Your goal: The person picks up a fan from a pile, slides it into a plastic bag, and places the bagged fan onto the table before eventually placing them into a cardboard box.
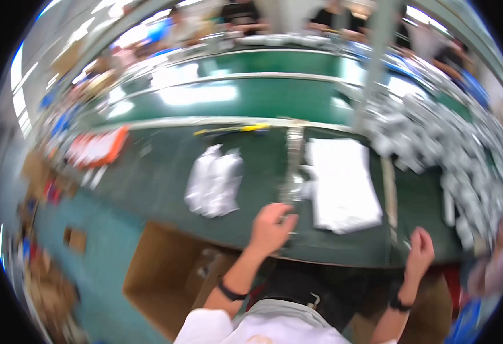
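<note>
My left hand (271, 230) is over the front part of the dark green table (148, 186), its fingers loosely bent and somewhat apart, with nothing visible in them. Just beyond it lies a strip of clear, shiny plastic (293, 183). A stack of white sheets or flat bags (343, 186) lies between my two hands, a little farther off. My right hand (421, 252) is at the table's front edge, right of the stack. Its fingers are pressed together; blur hides what they hold, if anything. Two white wrapped bundles (215, 180) lie to the left.
A yellow-and-black tool (231, 130) lies at the table's back edge, an orange-and-white packet (98, 147) at far left. Many grey-white pieces (423, 129) pile up at right. Beyond runs a green conveyor (251, 94) with people (243, 16) behind. A cardboard box (162, 272) stands below the table.
</note>
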The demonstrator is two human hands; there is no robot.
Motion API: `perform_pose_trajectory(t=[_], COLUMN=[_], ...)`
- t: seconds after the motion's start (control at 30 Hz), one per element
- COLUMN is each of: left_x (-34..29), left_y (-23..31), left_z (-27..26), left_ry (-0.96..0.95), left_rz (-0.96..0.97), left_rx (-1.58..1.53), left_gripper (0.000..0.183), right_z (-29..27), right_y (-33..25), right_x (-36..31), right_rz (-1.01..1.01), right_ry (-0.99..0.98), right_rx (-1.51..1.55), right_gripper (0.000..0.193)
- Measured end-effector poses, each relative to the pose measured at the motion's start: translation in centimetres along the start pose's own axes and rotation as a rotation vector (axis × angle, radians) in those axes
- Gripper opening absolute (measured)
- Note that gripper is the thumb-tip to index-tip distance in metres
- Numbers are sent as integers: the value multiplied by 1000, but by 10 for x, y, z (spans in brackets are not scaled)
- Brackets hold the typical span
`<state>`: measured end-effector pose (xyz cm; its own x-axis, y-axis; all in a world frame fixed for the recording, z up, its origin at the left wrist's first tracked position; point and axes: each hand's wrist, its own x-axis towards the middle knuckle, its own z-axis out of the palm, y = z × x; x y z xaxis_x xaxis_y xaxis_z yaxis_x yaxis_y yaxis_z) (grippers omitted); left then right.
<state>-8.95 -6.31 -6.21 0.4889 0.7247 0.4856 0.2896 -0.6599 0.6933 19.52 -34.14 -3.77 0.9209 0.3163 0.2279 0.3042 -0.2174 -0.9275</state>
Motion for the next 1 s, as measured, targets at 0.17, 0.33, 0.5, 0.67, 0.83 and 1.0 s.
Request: perform_pose_trajectory(t=[0.17,0.33,0.5,0.67,0.83,1.0], left_x=[-5,-3,-6,-5,-1,3], left_y=[-1,6,3,-1,2,40], left_z=[-7,6,3,2,10,3], left_ry=[-15,-44,-29,-2,-1,-35], left_rz=[-263,-251,-226,-248,-226,71], left_rx=[-209,-234,-182,-229,-262,-19], left_gripper=[16,15,15,16,16,22], right_z=[-23,-71,-75,-78,-90,-56], right_y=[27,63,78,71,102,16], right_x=[56,92,131,148,144,65], right_rz=[-31,-138,-13,220,73,347], right_ry=[259,428,328,38,216,-81], right_rx=[-125,-656,-933,-1026,-429,678], right_gripper=[28,45,62,64,45,35])
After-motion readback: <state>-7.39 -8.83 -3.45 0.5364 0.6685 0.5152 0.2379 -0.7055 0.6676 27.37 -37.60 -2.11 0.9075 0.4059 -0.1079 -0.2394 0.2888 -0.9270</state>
